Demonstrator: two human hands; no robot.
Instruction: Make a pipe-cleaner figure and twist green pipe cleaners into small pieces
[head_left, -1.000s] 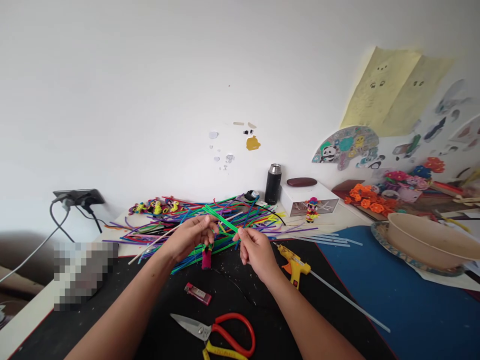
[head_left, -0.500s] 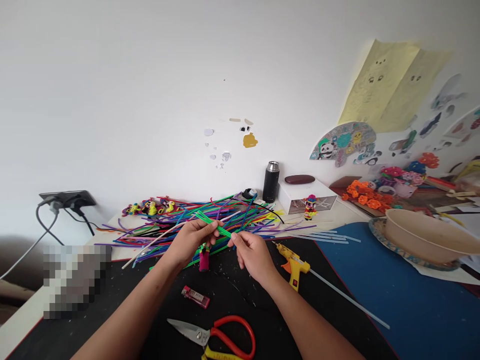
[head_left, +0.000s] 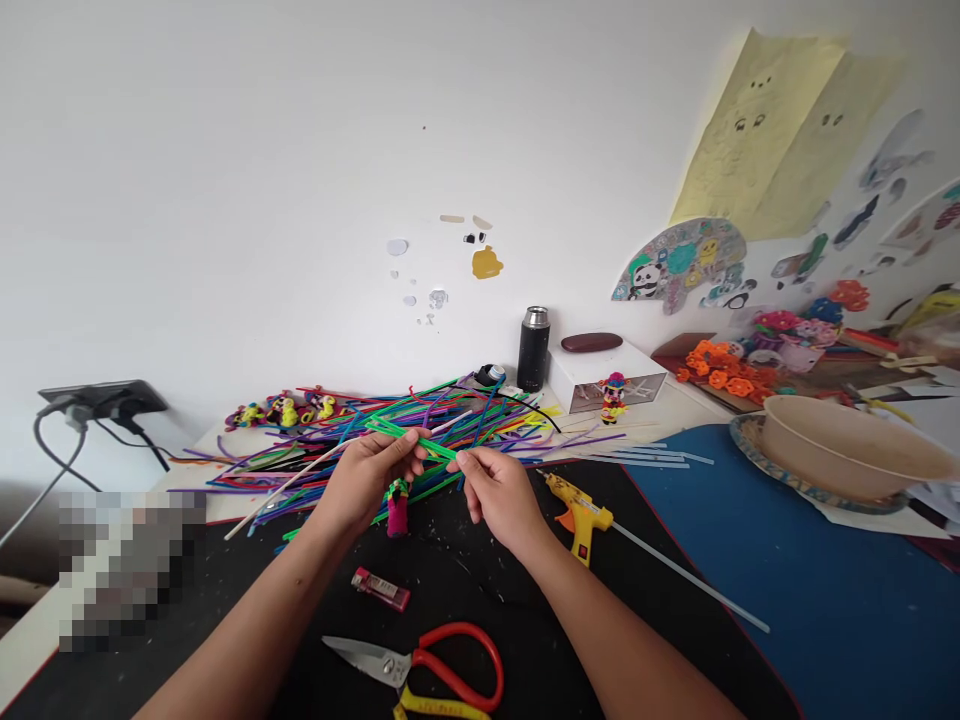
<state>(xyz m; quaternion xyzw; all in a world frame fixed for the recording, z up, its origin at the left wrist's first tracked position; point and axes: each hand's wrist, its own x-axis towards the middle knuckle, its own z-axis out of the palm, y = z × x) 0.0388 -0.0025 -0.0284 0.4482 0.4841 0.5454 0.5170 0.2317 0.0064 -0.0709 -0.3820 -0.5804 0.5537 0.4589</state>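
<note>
Green pipe cleaners (head_left: 437,449) run between my two hands, above a black mat. My left hand (head_left: 381,468) is closed on them, and their far ends stick out past its thumb to the upper left. Thumb and fingers of my right hand (head_left: 491,490) pinch the other end. Just below my left hand, a small magenta pipe-cleaner figure (head_left: 397,512) with a green and black top is on the mat. Behind the hands spreads a heap of many-coloured pipe cleaners (head_left: 352,440).
Nearer me lie a red lighter (head_left: 381,590) and scissors (head_left: 420,668) with red and yellow handles. A yellow glue gun (head_left: 581,512) lies to the right, with a long glue stick in it. Farther back stand a black flask (head_left: 534,350), a white box (head_left: 592,365) and a beige basin (head_left: 840,440).
The whole view has shifted slightly, so things sit a little farther left and mostly higher. Both hands keep hold of the green pipe cleaners with little change in pose.
</note>
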